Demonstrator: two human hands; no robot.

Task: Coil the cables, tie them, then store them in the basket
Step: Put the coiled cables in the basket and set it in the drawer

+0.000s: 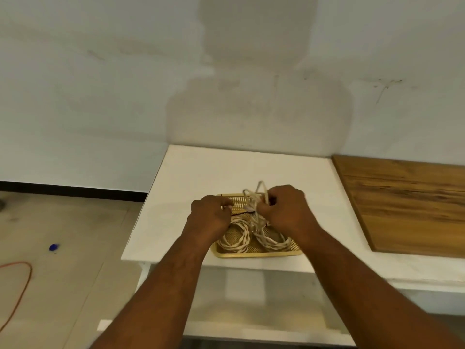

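A yellow mesh basket [259, 253] sits near the front edge of a white table [201, 177]. A coiled cream twisted cable [235, 239] lies in its left half. My right hand [283, 210] grips a second cream cable bundle [266, 239] above the basket; its loops stick up behind my fingers and hang down into the basket's right half. My left hand [210, 216] pinches a thin dark tie [240, 214] that runs across to the bundle. Both hands hover just over the basket.
A wooden board [407, 205] lies on the table to the right. A white wall stands behind the table. On the floor to the left lie an orange cord [22, 285] and a small blue object [53, 247].
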